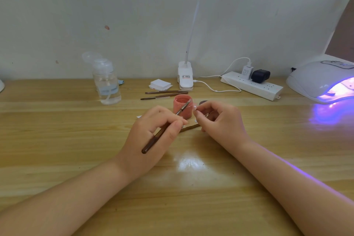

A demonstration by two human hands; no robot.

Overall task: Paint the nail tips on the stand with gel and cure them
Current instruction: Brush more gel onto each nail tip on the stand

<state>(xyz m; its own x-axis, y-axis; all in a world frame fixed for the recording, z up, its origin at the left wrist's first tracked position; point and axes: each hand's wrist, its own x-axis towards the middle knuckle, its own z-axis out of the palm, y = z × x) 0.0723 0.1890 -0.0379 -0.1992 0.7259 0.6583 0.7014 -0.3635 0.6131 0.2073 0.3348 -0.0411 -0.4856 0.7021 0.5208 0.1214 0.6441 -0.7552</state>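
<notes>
Wooden worktop [191, 188]. UV lamp [318, 80] far right, lit violet. Power strip [251, 85] and clear pump bottle [106, 82] along the back. Pink gel pot [181, 106] centre, open. Left hand [153, 132] grips brush [164, 127], bristles at pot rim. Right hand [220, 119] pinches nail tip [195, 108] just beside the pot, on a stick-like holder; details hidden.

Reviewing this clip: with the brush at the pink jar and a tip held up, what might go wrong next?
The left hand holds the brush with its tip over the open pink gel jar; a nudge might tip it. The right hand pinches a small nail tip, easy to drop or smear. The curing lamp glows nearby; stray light might harden exposed gel.
</notes>
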